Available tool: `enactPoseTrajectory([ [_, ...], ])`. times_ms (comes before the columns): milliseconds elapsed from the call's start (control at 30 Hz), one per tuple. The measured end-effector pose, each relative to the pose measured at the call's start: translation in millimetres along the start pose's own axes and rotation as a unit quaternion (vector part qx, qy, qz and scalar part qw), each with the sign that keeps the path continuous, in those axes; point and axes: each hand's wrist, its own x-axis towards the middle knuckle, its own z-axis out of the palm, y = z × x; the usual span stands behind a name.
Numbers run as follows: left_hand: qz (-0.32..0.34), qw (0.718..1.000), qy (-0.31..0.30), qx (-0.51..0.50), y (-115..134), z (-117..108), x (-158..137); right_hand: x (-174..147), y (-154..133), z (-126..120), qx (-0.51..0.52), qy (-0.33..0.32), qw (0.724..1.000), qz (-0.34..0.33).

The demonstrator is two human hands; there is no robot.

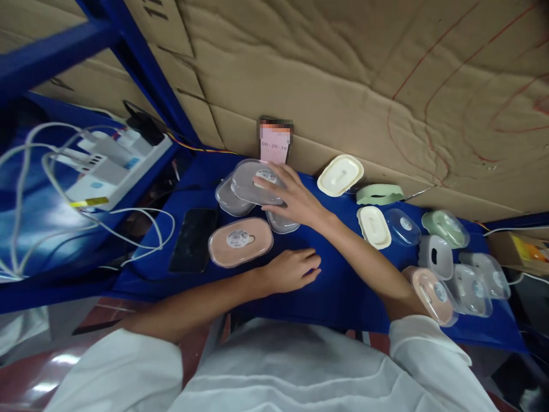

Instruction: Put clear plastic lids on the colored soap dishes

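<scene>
My right hand [295, 193] reaches across to a grey soap box [247, 182] with a clear lid and a round label, its fingers over the lid and thumb at the near edge. That box lies on top of two other grey boxes, one grey box [229, 197] to the left and another grey box [283, 222] partly under my hand. My left hand [292, 270] rests on the blue table, empty, with fingers loosely bent and slightly apart. Left of it lies a peach soap box [234, 246] with a clear lid and label.
A phone [275, 143] showing a timer leans on the cardboard wall [309, 74]. A dark phone [194, 240] lies at left, near a power strip [115, 177] with white cables. Right are cream trays [341, 175], a green ring-shaped part [380, 194], clear lids [402, 227] and several boxes.
</scene>
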Motion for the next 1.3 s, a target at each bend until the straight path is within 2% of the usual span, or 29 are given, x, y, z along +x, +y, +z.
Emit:
enactPoseTrajectory([
  [100, 0.03, 0.999, 0.004, 0.031, -0.7, -1.2, -0.7, -2.1, 7.8, -6.3, -0.007, 0.016, 1.0, 0.01],
  [200, 0.051, 0.997, 0.014, 0.063, -0.5, -2.7, -1.0, -37.0, 24.3, -14.5, -0.039, 0.08, 0.993, 0.075],
  [267, 0.055, 0.995, 0.025, 0.079, -0.6, -4.5, -0.7, -67.1, 38.3, -13.1, -0.099, 0.094, 0.981, 0.135],
  [367, 0.059, 0.993, 0.04, 0.095, -1.8, -6.5, 0.3, -103.7, 62.1, -4.2, -0.202, 0.054, 0.961, 0.181],
  [533, 0.068, 0.99, 0.049, 0.11, -5.5, -4.1, 3.2, -122.5, 101.4, -7.0, -0.239, 0.003, 0.961, 0.141],
  [633, 0.075, 0.988, 0.09, 0.102, -5.9, -4.7, 4.3, -130.8, 94.6, -18.5, -0.191, 0.027, 0.975, 0.106],
  [733, 0.084, 0.975, 0.184, 0.096, -3.0, -8.2, 3.4, -148.3, 52.4, -22.7, -0.055, 0.123, 0.983, 0.124],
  [767, 0.086, 0.969, 0.209, 0.098, -1.5, -9.4, 2.7, -154.8, 34.8, -21.8, 0.015, 0.175, 0.972, 0.156],
  [800, 0.087, 0.965, 0.226, 0.102, 0.0, -10.5, 2.0, -160.8, 18.0, -20.0, 0.094, 0.225, 0.949, 0.2],
  [867, 0.081, 0.961, 0.237, 0.116, 2.7, -12.0, 1.2, -170.7, -9.0, -14.8, 0.263, 0.282, 0.875, 0.294],
  [933, 0.06, 0.965, 0.217, 0.137, 4.0, -12.6, 1.5, -178.6, -23.4, -9.2, 0.41, 0.269, 0.795, 0.357],
  [967, 0.048, 0.968, 0.199, 0.148, 3.9, -12.6, 2.2, -182.6, -26.2, -7.0, 0.458, 0.245, 0.769, 0.372],
  [1000, 0.037, 0.971, 0.177, 0.159, 3.3, -12.4, 3.0, -187.2, -26.7, -5.7, 0.478, 0.22, 0.761, 0.378],
  [1033, 0.028, 0.973, 0.155, 0.168, 2.3, -11.8, 3.8, -192.5, -25.5, -5.3, 0.465, 0.199, 0.774, 0.381],
  [1067, 0.023, 0.975, 0.134, 0.174, 0.9, -11.0, 4.5, -198.5, -23.2, -6.1, 0.419, 0.184, 0.804, 0.38],
  [1133, 0.022, 0.978, 0.1, 0.181, -2.2, -8.2, 4.9, -212.3, -16.2, -10.5, 0.251, 0.175, 0.878, 0.37],
  [1167, 0.027, 0.979, 0.085, 0.182, -3.8, -6.5, 4.5, -219.5, -12.0, -13.3, 0.147, 0.179, 0.9, 0.368],
  [1200, 0.033, 0.98, 0.072, 0.183, -5.1, -4.7, 3.8, -226.7, -7.5, -15.9, 0.047, 0.183, 0.907, 0.376],
  [1233, 0.041, 0.98, 0.061, 0.183, -6.1, -3.1, 2.9, -233.6, -2.7, -17.9, -0.04, 0.185, 0.901, 0.392],
  [1300, 0.05, 0.981, 0.048, 0.179, -7.1, -0.6, 0.9, -246.7, 6.8, -19.2, -0.155, 0.164, 0.871, 0.436],
])
